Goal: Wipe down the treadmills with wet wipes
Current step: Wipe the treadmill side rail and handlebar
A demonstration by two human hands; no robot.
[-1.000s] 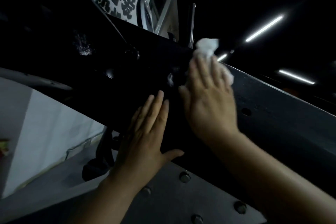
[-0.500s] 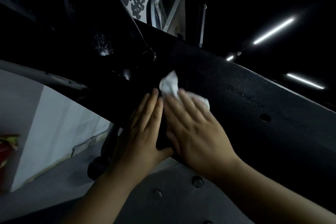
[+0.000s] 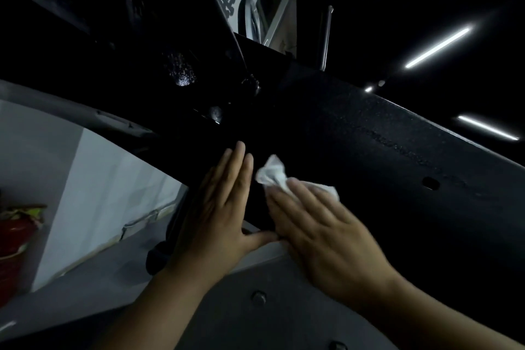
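A person's left hand lies flat, palm down, its four fingers straight and held together, pointing up and slightly right, the thumb stretched sideways toward the right hand. The right hand, just beside it and a little blurred, is also flat, its fingers straight and slightly fanned, angled up and to the left, pressing down on a crumpled white wipe. The left forearm rises from the lower left, the right forearm from the lower right corner; both wrists look nearly straight.
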